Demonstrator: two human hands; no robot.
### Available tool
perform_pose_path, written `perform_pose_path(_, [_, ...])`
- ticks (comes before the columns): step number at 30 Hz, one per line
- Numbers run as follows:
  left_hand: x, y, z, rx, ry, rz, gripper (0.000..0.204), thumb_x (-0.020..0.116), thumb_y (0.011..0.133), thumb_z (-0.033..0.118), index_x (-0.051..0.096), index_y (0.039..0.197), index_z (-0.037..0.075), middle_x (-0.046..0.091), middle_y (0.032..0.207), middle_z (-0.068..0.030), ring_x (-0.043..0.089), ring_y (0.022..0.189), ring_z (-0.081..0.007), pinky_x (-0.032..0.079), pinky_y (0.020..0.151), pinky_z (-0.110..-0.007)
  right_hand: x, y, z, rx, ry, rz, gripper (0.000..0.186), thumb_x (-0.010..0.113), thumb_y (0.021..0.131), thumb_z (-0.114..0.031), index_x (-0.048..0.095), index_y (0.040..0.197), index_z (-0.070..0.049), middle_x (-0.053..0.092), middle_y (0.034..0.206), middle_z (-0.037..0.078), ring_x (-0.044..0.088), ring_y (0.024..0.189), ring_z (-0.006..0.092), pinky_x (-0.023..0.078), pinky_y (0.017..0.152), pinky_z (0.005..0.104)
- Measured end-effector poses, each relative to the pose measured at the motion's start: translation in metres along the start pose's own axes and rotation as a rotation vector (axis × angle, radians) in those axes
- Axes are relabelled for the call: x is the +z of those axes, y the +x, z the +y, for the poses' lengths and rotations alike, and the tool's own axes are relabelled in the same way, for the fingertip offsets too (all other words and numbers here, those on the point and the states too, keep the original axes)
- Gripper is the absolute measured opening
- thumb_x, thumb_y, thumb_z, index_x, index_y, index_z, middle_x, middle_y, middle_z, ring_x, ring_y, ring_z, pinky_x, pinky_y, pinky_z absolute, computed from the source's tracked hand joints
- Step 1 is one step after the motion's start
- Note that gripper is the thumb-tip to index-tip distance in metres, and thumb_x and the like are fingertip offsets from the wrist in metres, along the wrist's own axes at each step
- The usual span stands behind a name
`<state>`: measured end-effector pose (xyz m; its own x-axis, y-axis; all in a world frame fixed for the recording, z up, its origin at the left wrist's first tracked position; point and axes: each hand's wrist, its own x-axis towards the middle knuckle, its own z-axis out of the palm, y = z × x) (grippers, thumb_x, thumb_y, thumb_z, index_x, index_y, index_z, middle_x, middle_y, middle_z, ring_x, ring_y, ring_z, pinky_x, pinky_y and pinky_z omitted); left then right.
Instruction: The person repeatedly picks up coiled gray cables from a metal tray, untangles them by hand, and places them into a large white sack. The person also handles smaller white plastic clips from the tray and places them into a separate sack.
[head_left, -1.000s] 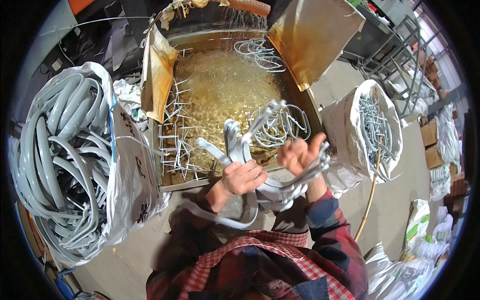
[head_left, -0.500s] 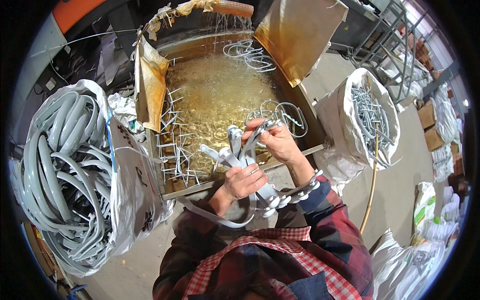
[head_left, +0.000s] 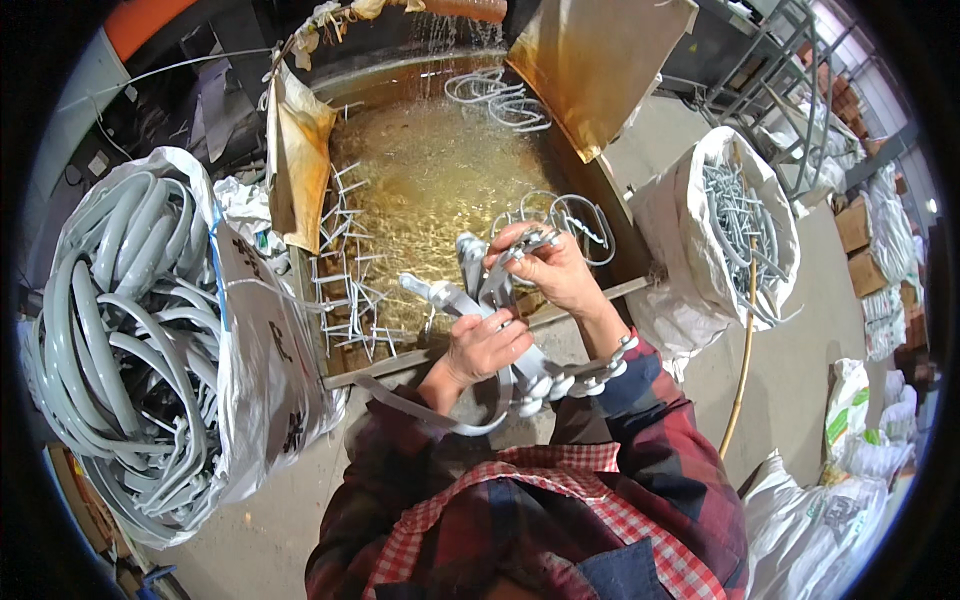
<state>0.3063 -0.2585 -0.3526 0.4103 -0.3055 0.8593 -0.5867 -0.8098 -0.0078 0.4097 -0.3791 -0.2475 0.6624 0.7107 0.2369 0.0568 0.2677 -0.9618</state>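
My left hand [head_left: 487, 348] grips a bundle of grey plastic strips [head_left: 528, 362], its fingers wrapped round them. These strips carry round knobs; a long curved one loops below the hand, and a knobbed row passes over my right sleeve. Close by, my right hand [head_left: 560, 272] pinches the upper end of one grey strip [head_left: 527, 240] between thumb and fingers. Both hands are over the near edge of a water trough [head_left: 350, 376]. Inside the trough, thin branching grey pieces [head_left: 350, 300] lie along the left side, and looped grey pieces [head_left: 585, 222] rest at the right.
A white sack [head_left: 262, 350] of large curved grey parts [head_left: 88, 340] stands left. At right, another white sack [head_left: 665, 235] holds thin grey pieces [head_left: 735, 195], with a bamboo pole [head_left: 744, 380] leaning there. Water falls from an orange-brown pipe [head_left: 468, 8]. Stained sheets [head_left: 600, 70] flank the trough.
The view has shifted slightly. My left fingers sit a little higher on the bundle, and my right hand has turned slightly at the strip's end. Both still hold the strips.
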Motion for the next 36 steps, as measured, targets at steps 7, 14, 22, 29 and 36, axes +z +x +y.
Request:
perform_pose_path(7, [0.019,-0.011,-0.005,-0.048,-0.004,-0.001,0.017,0.063,0.068,0.018,0.064,0.085,0.021,0.06,0.091,0.0068,0.058,0.095,-0.0136,0.034,0.078,-0.032,-0.004,0.003,0.011,0.036,0.004,0.037,0.014,0.06,0.087,-0.005,0.054,0.1,-0.003,0.058,0.096,0.005,0.06,0.094,0.0158,0.048,0.083,0.0312])
perform_pose_path(14, [0.022,-0.005,-0.007,-0.07,-0.018,-0.03,0.017,0.063,0.071,0.017,0.061,0.087,0.021,0.06,0.091,0.0067,0.058,0.095,-0.0113,0.029,0.083,-0.03,-0.018,0.001,0.02,-0.036,0.049,0.023,0.016,0.059,0.088,-0.007,0.052,0.102,-0.004,0.058,0.097,0.006,0.059,0.095,0.0166,0.046,0.084,0.0314])
perform_pose_path(22, [0.015,-0.001,-0.013,-0.143,-0.033,0.005,0.017,0.063,0.076,0.018,0.06,0.092,0.023,0.061,0.11,0.008,0.055,0.105,-0.0131,0.029,0.085,-0.033,-0.035,-0.003,0.02,-0.161,0.036,0.198,0.011,0.055,0.09,-0.005,0.051,0.1,-0.006,0.058,0.095,0.008,0.057,0.093,0.0178,0.045,0.083,0.0328])
perform_pose_path(29, [0.012,-0.005,-0.021,-0.141,0.007,0.014,0.013,0.062,0.079,0.017,0.061,0.091,0.023,0.062,0.113,0.0081,0.057,0.102,-0.0144,0.029,0.084,-0.033,-0.069,-0.014,0.004,-0.417,-0.076,0.443,0.014,0.057,0.087,-0.001,0.052,0.1,-0.006,0.06,0.101,0.009,0.057,0.095,0.018,0.046,0.084,0.0309])
perform_pose_path(36, [0.002,-0.01,-0.024,-0.157,0.073,-0.09,0.017,0.062,0.076,0.018,0.061,0.092,0.023,0.061,0.111,0.0073,0.057,0.103,-0.015,0.028,0.086,-0.033,-0.17,-0.047,-0.09,-0.814,-0.958,1.044,0.013,0.053,0.091,-0.005,0.055,0.104,-0.002,0.061,0.101,0.009,0.058,0.095,0.0188,0.047,0.083,0.0288])
